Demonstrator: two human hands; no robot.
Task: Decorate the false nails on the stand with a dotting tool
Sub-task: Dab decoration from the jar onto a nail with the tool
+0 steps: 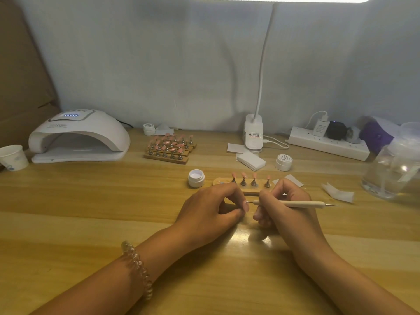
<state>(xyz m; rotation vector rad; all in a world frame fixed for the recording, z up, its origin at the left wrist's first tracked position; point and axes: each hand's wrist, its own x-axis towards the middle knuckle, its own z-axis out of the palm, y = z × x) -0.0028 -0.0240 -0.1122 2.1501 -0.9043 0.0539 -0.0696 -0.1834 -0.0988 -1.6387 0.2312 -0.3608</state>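
Left grip: my left grip [211, 208] rests on the pale wooden tabletop [91, 201], thumb and forefinger pinched on a small pink false nail piece [246, 205], mostly hidden by my fingers.
Right grip: my right grip [286, 205] is curled round the slim beige wooden dotting tool [302, 203], held like a pen; its left metal tip touches the pinched piece, its other tip points right.
Stand: the small light-wood nail stand [250, 191] lies just beyond both hands, carrying four pink false nails on metal holders [254, 179].
Jars: an open round white jar [196, 178] sits just left of the stand; a closed white jar with a lettered lid [283, 162] is farther right.
Far middle: a cluster of wooden stands with more pink nails [169, 147].
Far left: a white domed curing lamp with a lit display [79, 135], and a white paper cup [12, 156].
Far right: a white power strip with plugs [327, 144].
Wrist: a clear spiral band [137, 269] circles my left wrist.
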